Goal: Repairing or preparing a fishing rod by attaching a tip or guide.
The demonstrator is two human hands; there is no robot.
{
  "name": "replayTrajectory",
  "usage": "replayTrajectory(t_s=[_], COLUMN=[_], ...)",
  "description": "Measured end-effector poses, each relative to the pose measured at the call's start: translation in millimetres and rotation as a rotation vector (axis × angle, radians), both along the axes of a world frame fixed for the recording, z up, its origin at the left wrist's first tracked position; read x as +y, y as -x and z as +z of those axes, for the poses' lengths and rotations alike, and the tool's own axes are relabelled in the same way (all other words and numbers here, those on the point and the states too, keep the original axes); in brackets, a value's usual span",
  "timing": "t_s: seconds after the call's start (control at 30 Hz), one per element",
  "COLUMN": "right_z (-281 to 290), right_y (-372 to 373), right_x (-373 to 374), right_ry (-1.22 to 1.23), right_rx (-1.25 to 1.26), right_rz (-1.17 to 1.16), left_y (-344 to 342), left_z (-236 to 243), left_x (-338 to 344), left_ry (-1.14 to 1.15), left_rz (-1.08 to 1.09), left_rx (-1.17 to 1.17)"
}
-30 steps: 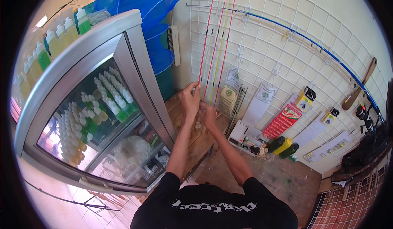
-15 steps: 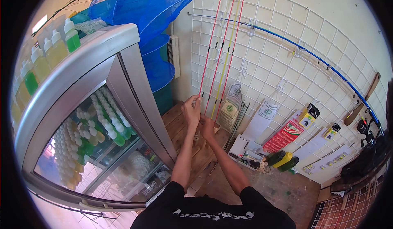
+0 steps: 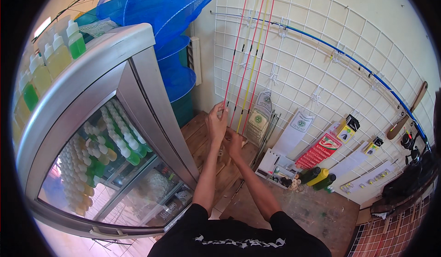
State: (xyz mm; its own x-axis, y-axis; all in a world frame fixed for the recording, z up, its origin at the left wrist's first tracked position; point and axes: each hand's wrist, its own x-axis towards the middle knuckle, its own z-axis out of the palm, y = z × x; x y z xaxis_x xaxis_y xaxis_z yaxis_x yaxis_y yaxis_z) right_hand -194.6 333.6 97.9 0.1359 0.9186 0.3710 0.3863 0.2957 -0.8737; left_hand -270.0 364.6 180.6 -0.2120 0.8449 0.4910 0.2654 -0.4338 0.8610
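Several long, thin rods, red and yellow with short black bands, rise from my hands up the wall in front of me. At the foot of the leftmost red rod (image 3: pixel 235 57), my left hand (image 3: pixel 217 123) is closed, its fingertips pinched on the rod. My right hand (image 3: pixel 234 143) is just below and to the right, fingers curled at the lower ends of the yellow rod (image 3: pixel 254 69) and the red rods beside it. My fingers hide those lower ends, so how each rod is held is partly unclear.
To the left stands a glass-door cabinet (image 3: pixel 142 92) with bottles on top. A blue net (image 3: pixel 161 13) hangs behind it. A white wire grid (image 3: pixel 294 59) carries a blue fishing rod (image 3: pixel 340 53) and packets. A small white box (image 3: pixel 271 163) and bottles (image 3: pixel 317 176) stand at right.
Both hands keep nearly the same place and hold. The upper parts of the rods lean slightly further right, and the whole view has shifted a little.
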Motion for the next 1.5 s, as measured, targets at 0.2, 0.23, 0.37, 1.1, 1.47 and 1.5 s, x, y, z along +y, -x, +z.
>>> replayTrajectory(t_s=[0.2,0.23,0.37,1.1,1.47,1.5], right_z=[-37,-36,-27,-170,-177,-170], right_y=[-17,-18,-21,-96,-150,-157], right_x=[-10,-16,-34,-179,-152,-137], right_ry=[-0.131,-0.096,-0.023,0.272,0.359,0.272], right_rx=[0.021,0.066,0.162,0.237,0.019,0.033], right_rz=[-0.044,-0.06,-0.059,-0.262,-0.363,-0.355], left_y=[-3,-3,-8,-52,-38,-39], left_z=[-2,-3,-11,-185,-301,-303], left_x=[-9,-13,-26,-183,-216,-216], left_ry=[0.037,-0.009,-0.195,0.082,0.413,0.369], left_rz=[-0.027,0.003,0.075,-0.382,-0.757,-0.74], left_rx=[0.055,0.085,0.162,0.306,0.614,0.649])
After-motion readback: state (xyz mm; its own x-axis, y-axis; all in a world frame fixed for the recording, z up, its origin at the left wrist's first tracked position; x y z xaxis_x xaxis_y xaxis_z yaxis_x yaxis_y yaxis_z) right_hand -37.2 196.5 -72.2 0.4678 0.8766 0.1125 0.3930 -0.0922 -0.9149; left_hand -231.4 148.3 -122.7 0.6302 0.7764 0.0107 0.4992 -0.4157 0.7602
